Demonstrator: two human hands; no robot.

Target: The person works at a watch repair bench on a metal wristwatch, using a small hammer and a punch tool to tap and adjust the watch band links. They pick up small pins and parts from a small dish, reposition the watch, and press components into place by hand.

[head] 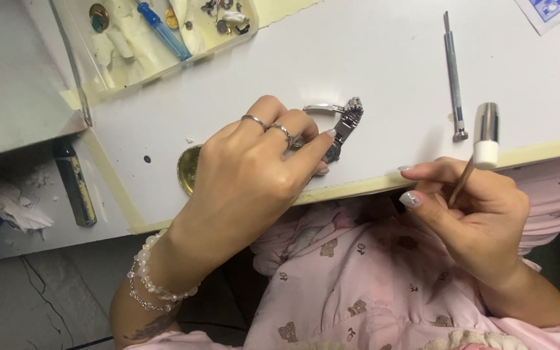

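Left hand (247,172) presses metal watch band (345,126) flat on white desk (371,58), fingers pinching it near front edge. Right hand (481,217) clenched around small hammer (481,152), white-tipped head raised. Pin tool (454,78) lies just beyond. Parts tray (98,81) at far left corner.

1. Left hand (247,175) palm down, reaching toward twelve o'clock, fingers curled and pinched shut at their tips; rings on two fingers, bead bracelets at the wrist.
2. Right hand (481,214) at three o'clock, knuckles pointing toward nine, fingers closed in a pinch grip, forearm angled toward five o'clock.
3. Well apart from each other.
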